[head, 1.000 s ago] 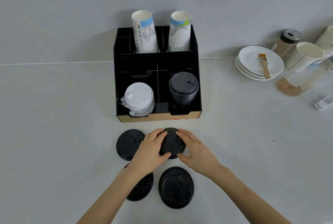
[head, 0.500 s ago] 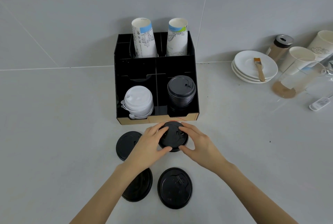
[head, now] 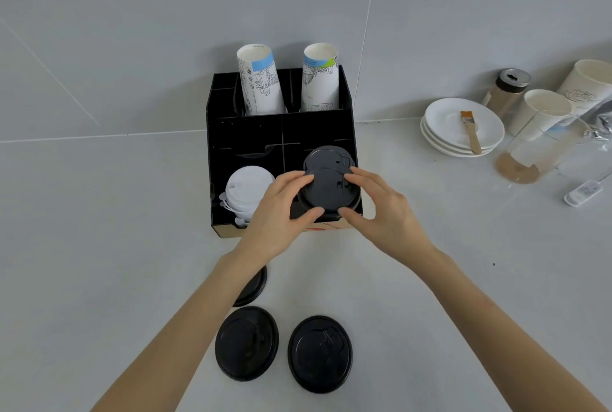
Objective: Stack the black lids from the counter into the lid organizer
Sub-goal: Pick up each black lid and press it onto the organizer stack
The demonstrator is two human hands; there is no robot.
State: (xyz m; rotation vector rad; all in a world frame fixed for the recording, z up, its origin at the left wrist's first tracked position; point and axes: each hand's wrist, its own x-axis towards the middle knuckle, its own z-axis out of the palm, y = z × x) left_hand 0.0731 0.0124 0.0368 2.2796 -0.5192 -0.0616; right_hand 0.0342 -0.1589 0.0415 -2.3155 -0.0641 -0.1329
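Note:
A black lid is held between my left hand and my right hand, just above the front right compartment of the black lid organizer. Behind it in that compartment rises a stack of black lids. The front left compartment holds white lids. On the counter near me lie two black lids in full view, one on the left and one on the right. A third black lid is partly hidden under my left forearm.
Two tall paper cups stand in the organizer's back row. To the right are stacked white plates with a brush, a shaker jar, paper cups, a clear glass and a small white device.
Both hands lifted the black lid off the counter and carried it forward over the organizer's front right compartment. The lids left on the counter have not moved.

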